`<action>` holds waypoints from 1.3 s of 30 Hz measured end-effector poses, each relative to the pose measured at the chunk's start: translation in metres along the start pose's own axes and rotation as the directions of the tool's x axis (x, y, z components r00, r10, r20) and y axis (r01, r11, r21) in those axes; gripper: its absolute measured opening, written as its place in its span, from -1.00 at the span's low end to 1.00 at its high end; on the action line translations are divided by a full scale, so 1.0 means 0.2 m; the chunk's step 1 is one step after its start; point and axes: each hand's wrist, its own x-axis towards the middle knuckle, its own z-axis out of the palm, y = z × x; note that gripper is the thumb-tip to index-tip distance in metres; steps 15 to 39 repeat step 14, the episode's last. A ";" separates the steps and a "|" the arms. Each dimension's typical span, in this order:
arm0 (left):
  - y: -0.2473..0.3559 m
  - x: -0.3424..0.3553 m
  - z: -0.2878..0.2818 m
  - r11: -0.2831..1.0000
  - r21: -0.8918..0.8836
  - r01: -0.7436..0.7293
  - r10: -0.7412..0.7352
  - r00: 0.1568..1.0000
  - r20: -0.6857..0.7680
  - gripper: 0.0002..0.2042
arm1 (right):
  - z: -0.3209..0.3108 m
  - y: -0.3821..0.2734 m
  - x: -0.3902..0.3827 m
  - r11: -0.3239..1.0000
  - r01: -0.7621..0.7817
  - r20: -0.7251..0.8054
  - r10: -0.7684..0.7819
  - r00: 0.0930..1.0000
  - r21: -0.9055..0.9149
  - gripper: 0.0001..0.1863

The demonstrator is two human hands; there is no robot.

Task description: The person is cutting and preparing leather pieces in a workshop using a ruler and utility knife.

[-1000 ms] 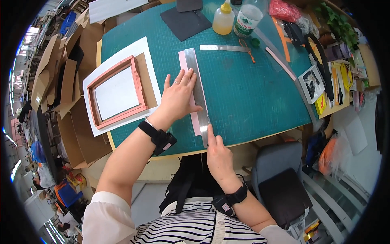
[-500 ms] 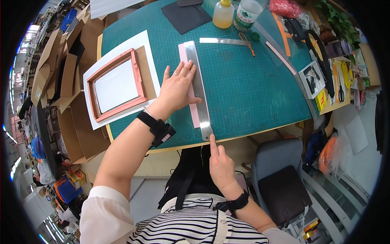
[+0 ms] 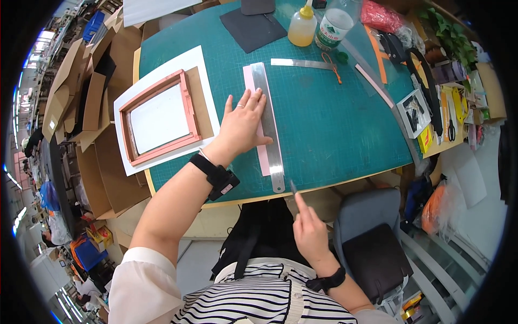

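Note:
My left hand (image 3: 243,125) lies spread and flat, pressing a steel ruler (image 3: 272,151) onto a pale pink strip (image 3: 264,163). The strip shows along both long sides of the ruler. Both lie on a green cutting mat (image 3: 334,124), their near ends close to the table edge. Just right of the ruler's near end, my right hand (image 3: 309,229) is closed on a slim knife, its forefinger stretched along it. Only the narrow grey blade (image 3: 293,187) shows past the fingertip; the handle is hidden in the hand.
Left of my left hand, a salmon-pink frame (image 3: 191,116) rests on white and brown board. Beyond the ruler lie a shorter steel ruler (image 3: 302,63), black sheets (image 3: 252,29), a bottle of yellow liquid (image 3: 302,28) and a clear tub (image 3: 333,29). A grey chair (image 3: 369,208) stands front right.
My right hand has moved right, away from the ruler's near end, and the blade now shows. My left hand stays on the ruler. The whole view has shifted slightly.

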 end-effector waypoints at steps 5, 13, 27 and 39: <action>-0.02 -0.01 -0.01 0.999 -0.043 0.004 -0.005 1.000 -0.025 -0.01 | -0.04 -0.05 0.49 0.986 0.167 -0.187 -0.167 0.968 -0.014 -0.40; -0.01 0.01 -0.03 0.993 -0.121 -0.002 0.004 1.000 0.010 0.00 | 0.10 -0.09 1.15 0.994 0.067 -0.186 -0.083 0.979 -0.087 -0.44; -0.02 0.01 -0.03 0.992 -0.124 0.012 -0.007 0.999 0.044 0.00 | 0.13 -0.09 1.18 0.996 0.042 -0.158 -0.054 0.986 -0.084 -0.44; -0.02 0.01 -0.03 0.992 -0.124 0.012 -0.007 0.999 0.044 0.00 | 0.13 -0.09 1.18 0.996 0.042 -0.158 -0.054 0.986 -0.084 -0.44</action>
